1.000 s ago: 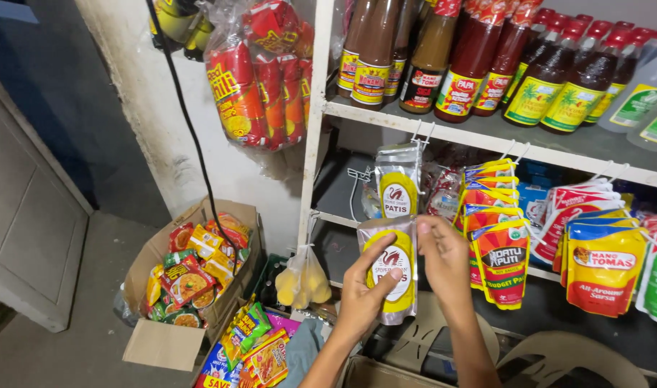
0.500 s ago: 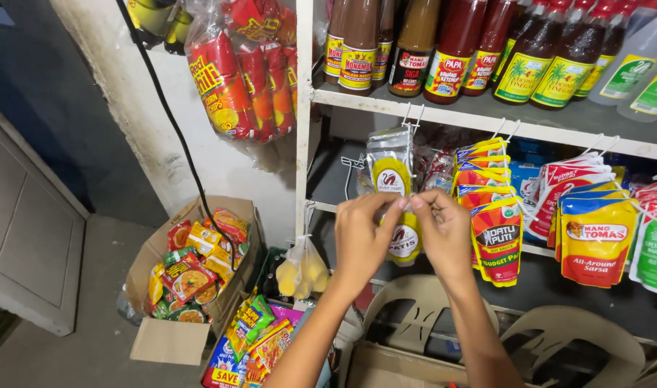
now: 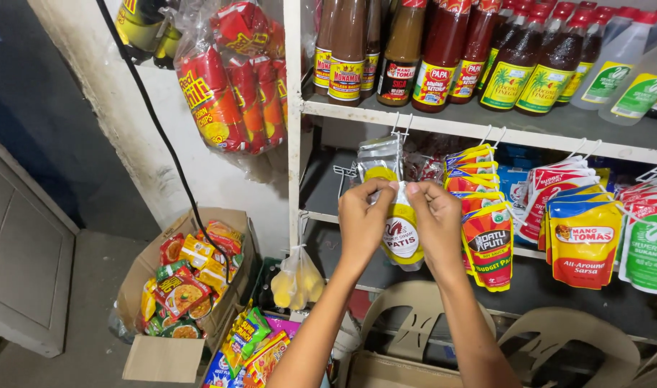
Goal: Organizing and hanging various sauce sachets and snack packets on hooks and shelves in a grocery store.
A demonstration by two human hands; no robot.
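Left hand [image 3: 363, 219]: fingers pinched on the top left corner of the sauce pouch [image 3: 401, 233].
Right hand [image 3: 437, 219]: fingers pinched on the top right corner.
Pouch: hangs below both sets of fingers, before the shelf [image 3: 486, 128].
Hook [image 3: 400, 128]: just above the fingers.

Sauce pouch [image 3: 401, 233] now higher, near hook.

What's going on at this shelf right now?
A person's left hand and right hand pinch the top of a clear plastic sauce pouch with a yellow round label, holding it up beneath a white wire hook on the white shelf edge. Similar pouches hang alongside.
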